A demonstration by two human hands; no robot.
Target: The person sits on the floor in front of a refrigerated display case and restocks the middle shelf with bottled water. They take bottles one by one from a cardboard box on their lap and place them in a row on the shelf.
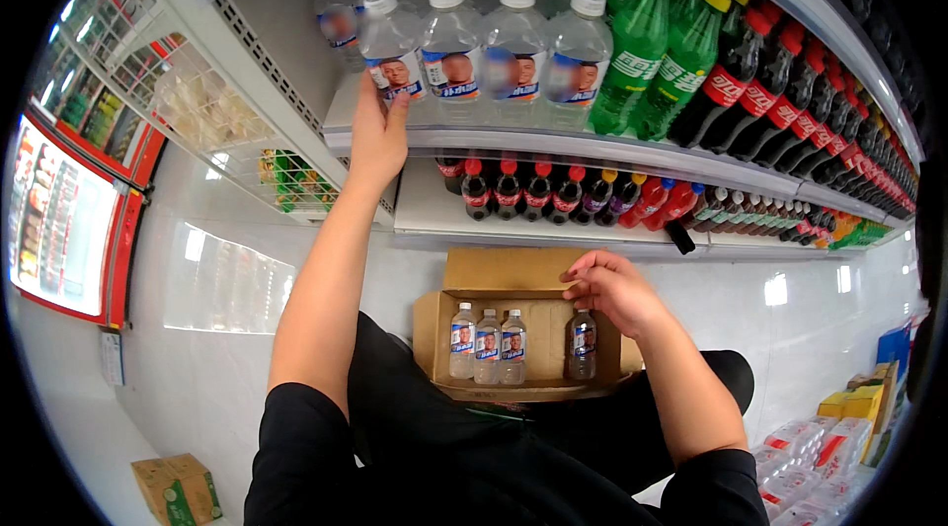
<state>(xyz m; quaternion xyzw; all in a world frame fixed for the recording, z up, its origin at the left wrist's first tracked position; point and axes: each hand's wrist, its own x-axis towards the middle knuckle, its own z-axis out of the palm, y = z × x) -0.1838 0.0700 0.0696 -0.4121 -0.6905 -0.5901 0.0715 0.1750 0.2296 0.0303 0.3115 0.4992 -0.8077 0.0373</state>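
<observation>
My left hand (378, 136) reaches up to the shelf and is closed on the lower part of a clear water bottle (390, 32). This bottle has a white cap and a blue and white label, and stands at the left of the front row. Below, an open cardboard box (548, 393) sits between my legs. Three similar bottles (487, 353) stand in its left part, and a single bottle (583, 353) is at its right. Just above that single bottle, my right hand (610, 294) hovers with loosely curled fingers, apart and holding nothing visible.
Right of the water bottles stand green soda bottles (632, 52) with yellow caps, then dark cola bottles (736, 81). A lower shelf (425, 210) carries smaller drinks. A wire rack (193, 81) and red-framed cooler (69, 220) are at left. Shrink-wrapped packs (810, 457) lie at lower right.
</observation>
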